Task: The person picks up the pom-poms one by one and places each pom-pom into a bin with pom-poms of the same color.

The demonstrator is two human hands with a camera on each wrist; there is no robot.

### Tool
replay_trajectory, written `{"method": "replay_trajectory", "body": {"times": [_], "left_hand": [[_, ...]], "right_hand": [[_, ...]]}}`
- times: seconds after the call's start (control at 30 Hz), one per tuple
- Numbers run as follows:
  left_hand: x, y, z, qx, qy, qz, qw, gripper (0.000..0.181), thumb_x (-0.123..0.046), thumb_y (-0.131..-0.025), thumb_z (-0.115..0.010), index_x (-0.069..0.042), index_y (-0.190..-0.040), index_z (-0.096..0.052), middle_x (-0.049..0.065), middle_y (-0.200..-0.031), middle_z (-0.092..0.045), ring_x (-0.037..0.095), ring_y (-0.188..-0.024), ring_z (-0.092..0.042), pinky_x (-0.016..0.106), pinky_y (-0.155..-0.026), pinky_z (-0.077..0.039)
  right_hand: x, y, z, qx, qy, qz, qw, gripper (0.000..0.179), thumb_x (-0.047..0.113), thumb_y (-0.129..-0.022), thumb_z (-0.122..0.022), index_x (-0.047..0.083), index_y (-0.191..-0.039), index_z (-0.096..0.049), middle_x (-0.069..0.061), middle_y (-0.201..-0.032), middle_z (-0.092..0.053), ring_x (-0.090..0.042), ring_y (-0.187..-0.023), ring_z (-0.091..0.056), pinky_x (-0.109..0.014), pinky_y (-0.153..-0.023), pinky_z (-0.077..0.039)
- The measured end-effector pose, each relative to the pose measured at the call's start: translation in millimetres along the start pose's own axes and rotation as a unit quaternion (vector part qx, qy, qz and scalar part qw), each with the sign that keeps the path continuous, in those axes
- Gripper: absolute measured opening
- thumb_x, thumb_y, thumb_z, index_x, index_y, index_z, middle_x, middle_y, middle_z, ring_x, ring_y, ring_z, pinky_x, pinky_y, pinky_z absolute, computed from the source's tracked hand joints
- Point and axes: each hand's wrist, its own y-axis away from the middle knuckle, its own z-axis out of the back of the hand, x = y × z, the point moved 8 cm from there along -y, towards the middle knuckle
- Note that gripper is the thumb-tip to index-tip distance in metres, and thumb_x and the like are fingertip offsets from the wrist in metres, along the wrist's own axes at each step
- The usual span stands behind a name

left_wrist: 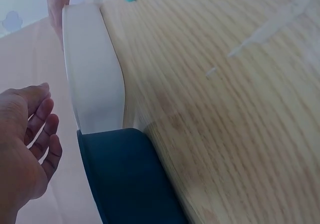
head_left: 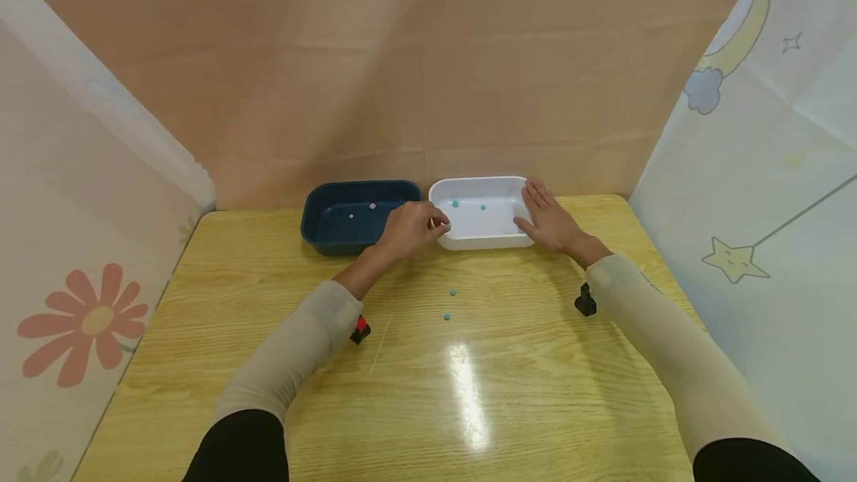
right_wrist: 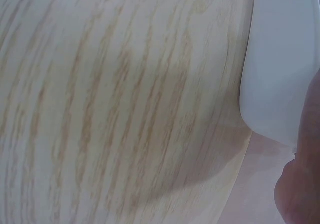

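Observation:
Over the left end of a white tray (head_left: 485, 242), my left hand (head_left: 410, 229) pinches a small teal ball (head_left: 448, 226) between thumb and fingertip; the left wrist view hides the ball behind the fingers. My right hand (head_left: 550, 223) lies with straight fingers on the tray's right end. Inside this tray sit two more teal balls, one further left (head_left: 455, 204) and one near the middle (head_left: 483, 207). A dark blue tray (head_left: 341, 250) stands beside it on the left, holding a pinkish ball (head_left: 373, 206) and a smaller pale one (head_left: 351, 216).
On the wooden table (head_left: 522, 363), two teal balls lie in front of the white tray, one nearer it (head_left: 453, 292) and one closer to me (head_left: 446, 317). A brown backdrop (head_left: 422, 95) rises right behind the trays. Small black devices hang by both sleeves.

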Motion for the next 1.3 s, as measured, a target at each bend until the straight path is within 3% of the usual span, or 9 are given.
{"method": "replay_trajectory", "body": {"times": [0.63, 0.93, 1.3], "left_hand": [[15.5, -26.9, 1.2, -0.016, -0.031, 0.042, 0.9985, 0.017, -0.031, -0.092, -0.069, -0.02, -0.1, -0.079, -0.006, -0.088, -0.071, 0.008, -0.071, -0.06, 0.025, -0.055, -0.048], [21.2, -37.7, 0.9, -0.021, -0.041, 0.071, 0.9964, 0.019, -0.032, -0.093, -0.068, -0.019, -0.104, -0.077, -0.005, -0.091, -0.069, 0.01, -0.08, -0.057, 0.027, -0.063, -0.049], [24.8, -47.2, -0.7, -0.029, -0.043, 0.083, 0.9952, 0.018, -0.031, -0.092, -0.068, -0.02, -0.1, -0.078, -0.005, -0.093, -0.068, 0.01, -0.078, -0.057, 0.029, -0.062, -0.05]], "right_hand": [[-2.4, -0.7, -1.8, -0.001, 0.004, 0.001, 1.0, 0.08, 0.047, -0.104, -0.033, -0.01, -0.152, -0.005, -0.025, -0.161, 0.001, -0.04, -0.149, 0.0, -0.048, -0.121, -0.004], [-4.5, -1.2, -2.8, 0.009, 0.005, -0.004, 0.9999, 0.08, 0.048, -0.104, -0.032, -0.009, -0.153, -0.004, -0.024, -0.161, 0.002, -0.039, -0.149, 0.001, -0.049, -0.121, -0.004], [-3.6, -1.4, -2.0, 0.004, 0.004, -0.001, 1.0, 0.079, 0.047, -0.104, -0.034, -0.009, -0.152, -0.005, -0.024, -0.161, 0.002, -0.039, -0.149, 0.001, -0.049, -0.121, -0.004]]}}
